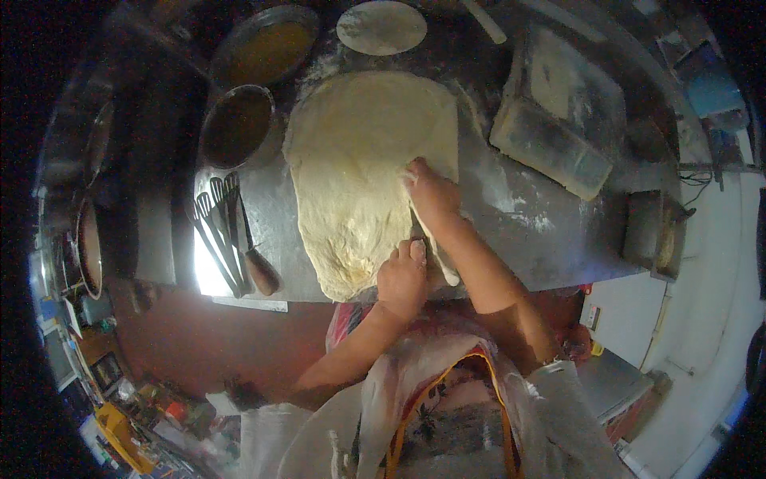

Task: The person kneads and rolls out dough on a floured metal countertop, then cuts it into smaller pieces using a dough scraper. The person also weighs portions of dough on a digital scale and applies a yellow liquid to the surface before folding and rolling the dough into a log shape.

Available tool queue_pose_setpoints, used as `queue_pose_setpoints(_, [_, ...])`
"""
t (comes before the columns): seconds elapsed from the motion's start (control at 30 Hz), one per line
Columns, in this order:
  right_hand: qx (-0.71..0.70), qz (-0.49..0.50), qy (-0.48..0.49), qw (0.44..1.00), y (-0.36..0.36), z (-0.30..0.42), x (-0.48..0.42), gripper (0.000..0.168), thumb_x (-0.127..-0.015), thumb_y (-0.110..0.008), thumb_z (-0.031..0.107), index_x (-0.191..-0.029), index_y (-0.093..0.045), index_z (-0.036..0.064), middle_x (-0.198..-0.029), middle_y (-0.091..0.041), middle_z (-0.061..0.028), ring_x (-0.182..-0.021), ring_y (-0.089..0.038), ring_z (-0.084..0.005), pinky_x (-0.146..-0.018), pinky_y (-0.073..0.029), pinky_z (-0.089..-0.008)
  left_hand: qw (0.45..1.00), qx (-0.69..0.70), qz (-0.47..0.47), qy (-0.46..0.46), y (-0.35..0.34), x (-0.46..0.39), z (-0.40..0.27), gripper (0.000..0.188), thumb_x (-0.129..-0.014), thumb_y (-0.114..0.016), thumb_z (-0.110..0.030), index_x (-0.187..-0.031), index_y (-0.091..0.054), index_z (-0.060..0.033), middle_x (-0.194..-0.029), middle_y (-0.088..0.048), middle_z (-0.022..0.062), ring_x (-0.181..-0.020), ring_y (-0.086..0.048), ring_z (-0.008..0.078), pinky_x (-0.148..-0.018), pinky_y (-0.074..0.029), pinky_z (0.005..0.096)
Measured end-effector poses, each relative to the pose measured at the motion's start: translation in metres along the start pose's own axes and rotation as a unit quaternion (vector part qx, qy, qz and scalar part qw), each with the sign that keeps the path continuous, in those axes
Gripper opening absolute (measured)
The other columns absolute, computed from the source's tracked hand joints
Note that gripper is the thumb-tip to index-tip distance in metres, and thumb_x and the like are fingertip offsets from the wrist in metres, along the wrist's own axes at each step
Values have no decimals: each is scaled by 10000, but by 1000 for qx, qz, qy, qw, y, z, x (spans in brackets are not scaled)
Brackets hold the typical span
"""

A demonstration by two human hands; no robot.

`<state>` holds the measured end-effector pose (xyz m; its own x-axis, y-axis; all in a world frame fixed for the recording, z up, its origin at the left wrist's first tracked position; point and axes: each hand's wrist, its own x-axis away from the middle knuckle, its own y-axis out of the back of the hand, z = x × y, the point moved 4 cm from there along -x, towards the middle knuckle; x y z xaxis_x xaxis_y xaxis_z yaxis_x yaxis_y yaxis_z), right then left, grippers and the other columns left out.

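A large slab of pale dough (365, 155) lies flat on a metal worktable (526, 239) dusted with flour. Along its right side, near the front, a narrow strip (440, 263) stands apart from the main slab, with a dark gap between. My right hand (432, 190) is closed on the dough at the upper end of that gap. My left hand (404, 275) rests with curled fingers at the slab's front right edge, beside the gap; its fingertips are partly hidden, and whether it grips dough is unclear.
Several slotted metal utensils (221, 233) and a wooden-handled tool (261, 272) lie at the left front. Behind them stand a dark-filled round pot (272, 120) and a wide pan (314, 27). A floury round board or disc (382, 27) is at the back, a plastic bin (550, 146) at the right.
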<state>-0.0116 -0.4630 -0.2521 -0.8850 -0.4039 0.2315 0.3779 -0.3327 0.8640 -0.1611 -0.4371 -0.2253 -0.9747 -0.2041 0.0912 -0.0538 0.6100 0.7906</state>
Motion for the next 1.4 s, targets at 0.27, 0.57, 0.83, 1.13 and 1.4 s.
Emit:
queue_pose_setpoints(0.27, [-819, -92, -63, 563, -5, -130, 2, 389, -956, -455, 282, -1236, -479, 13, -1198, -552, -132, -1073, -546, -288, -931, -450, -424, 999, 42, -1, 25, 7, 6, 10, 593, -659, -705, -186, -1173, -455, -26, -946, -568, 139, -839, -595, 321, -670, -509, 423])
queue_pose_setpoints(0.57, [-830, -57, -135, 539, 27, -106, 73, 435, -925, -513, 330, -1244, -498, 35, -1247, -536, -124, -1147, -511, -280, -980, -416, -434, 859, 447, 63, 243, -16, 13, 42, 492, -769, -661, -195, -1173, -450, -10, -870, -609, 129, -680, -586, 260, -601, -473, 349])
queue_pose_setpoints(0.83, [-56, -6, 158, 986, -2, 1, 61, 189, -838, -605, 288, -974, -651, 165, -935, -647, -93, -813, -619, -303, -696, -489, -392, 787, 551, 113, 252, -26, 26, 27, 157, -911, -539, -163, -908, -569, -9, -739, -562, 23, -609, -484, 97, -523, -399, 269])
queue_pose_setpoints(1.13, [-137, -151, 15, 979, -8, -41, -16, 195, -833, -591, 271, -976, -655, 154, -890, -667, -95, -804, -636, -281, -690, -491, -370, 721, 575, 210, 324, -9, 43, 44, 227, -913, -545, -164, -1063, -546, 6, -743, -546, 15, -606, -463, 85, -549, -388, 235])
queue_pose_setpoints(1.4, [-344, -323, -40, 881, 55, -208, 69, 294, -894, -557, 222, -1159, -537, 97, -959, -625, -94, -808, -620, -198, -632, -479, -292, 840, 524, 54, 129, 18, 38, 37, 477, -898, -528, -102, -1349, -379, -69, -1012, -571, 92, -794, -539, 159, -666, -443, 300])
